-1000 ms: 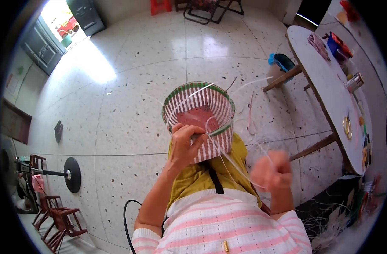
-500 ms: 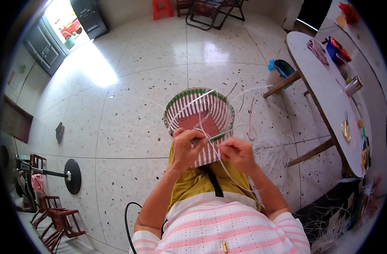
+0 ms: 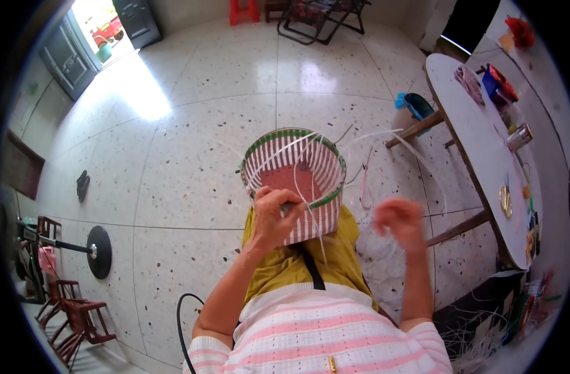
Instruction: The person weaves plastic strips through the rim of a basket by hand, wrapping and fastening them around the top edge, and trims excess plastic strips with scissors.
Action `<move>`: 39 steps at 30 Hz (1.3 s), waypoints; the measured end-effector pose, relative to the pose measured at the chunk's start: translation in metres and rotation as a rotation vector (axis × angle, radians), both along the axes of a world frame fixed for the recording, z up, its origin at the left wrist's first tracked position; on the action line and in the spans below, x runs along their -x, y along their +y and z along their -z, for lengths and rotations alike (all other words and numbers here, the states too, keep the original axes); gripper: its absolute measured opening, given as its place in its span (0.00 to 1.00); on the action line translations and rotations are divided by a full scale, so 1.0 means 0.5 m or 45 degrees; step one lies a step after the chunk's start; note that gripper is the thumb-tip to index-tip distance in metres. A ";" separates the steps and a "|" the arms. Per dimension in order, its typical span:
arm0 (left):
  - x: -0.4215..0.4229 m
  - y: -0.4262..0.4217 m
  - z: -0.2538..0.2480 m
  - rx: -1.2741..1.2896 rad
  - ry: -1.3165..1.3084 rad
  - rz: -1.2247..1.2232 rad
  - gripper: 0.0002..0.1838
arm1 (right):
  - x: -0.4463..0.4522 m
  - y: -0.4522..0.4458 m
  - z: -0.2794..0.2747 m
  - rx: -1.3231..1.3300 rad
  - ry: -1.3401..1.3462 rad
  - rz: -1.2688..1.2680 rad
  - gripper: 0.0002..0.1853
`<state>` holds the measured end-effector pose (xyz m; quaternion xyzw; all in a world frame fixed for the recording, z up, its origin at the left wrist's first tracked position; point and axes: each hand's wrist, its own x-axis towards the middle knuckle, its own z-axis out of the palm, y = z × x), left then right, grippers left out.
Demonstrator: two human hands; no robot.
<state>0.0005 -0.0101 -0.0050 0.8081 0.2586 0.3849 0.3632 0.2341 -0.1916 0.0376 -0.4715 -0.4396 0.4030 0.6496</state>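
Observation:
A round basket (image 3: pixel 325 221) woven in white and reddish-brown stripes, with a green rim, rests at my lap with its open top facing up. My left hand (image 3: pixel 275 215) is closed on the near part of the rim, thumb and fingers pinching it. White plastic strips (image 3: pixel 297 179) cross the basket's mouth, and one end hangs down in front beside my left fingers. My right hand (image 3: pixel 400 221) is off to the right, apart from the basket. Its fingers look curled but are smeared by motion, so I cannot tell whether it holds a strip.
At the right stands a white-topped table (image 3: pixel 469 134) with scissors (image 3: pixel 505 201) and a can (image 3: pixel 519 137) on it. A teal bin (image 3: pixel 417 107) stands near its leg. Loose strips (image 3: pixel 478 336) lie at lower right. A fan stand (image 3: pixel 99 252) and small wooden chairs (image 3: pixel 85 318) are at left.
My right hand has moved away from the rim to the right. A long white strip now arcs across the floor at right. My left hand stays on the rim.

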 end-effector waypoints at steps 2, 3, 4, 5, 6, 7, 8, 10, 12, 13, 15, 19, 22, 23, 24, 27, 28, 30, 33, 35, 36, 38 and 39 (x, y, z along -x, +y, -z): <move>0.000 0.000 0.001 -0.009 -0.001 -0.003 0.06 | 0.058 0.061 0.089 0.074 -0.207 -0.092 0.13; 0.000 -0.001 0.002 -0.013 -0.002 -0.008 0.06 | 0.090 0.083 0.107 0.039 -0.287 -0.134 0.12; 0.000 -0.001 0.002 -0.015 -0.001 -0.012 0.06 | 0.105 0.099 0.113 0.037 -0.283 -0.135 0.12; 0.000 -0.001 0.000 -0.016 0.003 -0.013 0.06 | 0.115 0.114 0.117 -0.143 -0.621 -0.052 0.12; 0.001 -0.001 -0.002 -0.017 0.006 -0.012 0.06 | 0.121 0.122 0.119 -0.325 -0.959 0.033 0.11; 0.001 -0.001 -0.004 -0.018 0.008 -0.010 0.06 | 0.131 0.113 0.112 0.010 -0.727 -0.010 0.11; 0.001 0.000 -0.006 -0.017 0.008 -0.009 0.06 | 0.127 0.113 0.113 0.011 -0.727 -0.009 0.11; 0.000 0.000 -0.006 -0.024 -0.005 -0.013 0.05 | 0.113 0.114 0.111 -0.225 -0.923 0.072 0.12; -0.003 0.000 -0.009 -0.024 0.010 -0.017 0.05 | 0.121 0.118 0.099 -0.249 -0.956 0.115 0.11; -0.005 -0.001 -0.009 -0.032 0.027 -0.027 0.06 | 0.127 0.120 0.092 -0.283 -0.989 0.155 0.11; -0.007 0.001 -0.006 -0.020 0.017 -0.017 0.06 | 0.129 0.126 0.107 -0.336 -1.008 0.153 0.10; -0.002 -0.001 -0.009 -0.006 0.008 -0.015 0.06 | 0.127 0.117 0.103 -0.270 -0.734 0.075 0.06; 0.004 0.004 -0.005 0.002 0.005 -0.016 0.06 | 0.100 0.051 0.071 -0.321 0.222 -0.290 0.04; 0.006 0.004 -0.001 0.024 0.004 -0.018 0.06 | 0.088 0.021 0.040 -0.463 0.243 -0.302 0.05; 0.006 0.002 -0.001 0.034 0.005 -0.019 0.06 | 0.074 -0.011 0.002 -0.600 0.267 -0.309 0.07; 0.002 -0.005 -0.012 0.048 -0.002 0.022 0.06 | 0.058 -0.089 -0.113 -0.806 0.143 -0.426 0.11; 0.002 -0.009 -0.014 -0.002 -0.017 0.029 0.06 | 0.080 -0.106 -0.144 -0.824 0.153 -0.346 0.11; 0.003 -0.017 -0.014 -0.045 -0.028 0.033 0.06 | 0.071 -0.104 -0.145 -0.776 0.050 -0.547 0.11; 0.008 -0.020 -0.015 -0.035 -0.047 0.014 0.06 | 0.054 -0.069 -0.112 -0.593 -0.020 -0.782 0.12; 0.012 -0.024 -0.015 -0.032 -0.044 0.013 0.06 | 0.024 -0.027 -0.090 -0.182 -0.225 -0.670 0.11; 0.013 -0.024 -0.014 -0.034 -0.049 0.014 0.06 | 0.003 -0.002 -0.087 0.090 -0.451 -0.518 0.10; 0.014 -0.025 -0.010 -0.061 0.002 0.002 0.06 | 0.007 0.072 -0.065 0.472 -0.126 -0.009 0.09; 0.015 -0.026 -0.009 -0.063 -0.001 0.007 0.06 | -0.004 0.107 -0.055 0.509 -0.189 0.029 0.09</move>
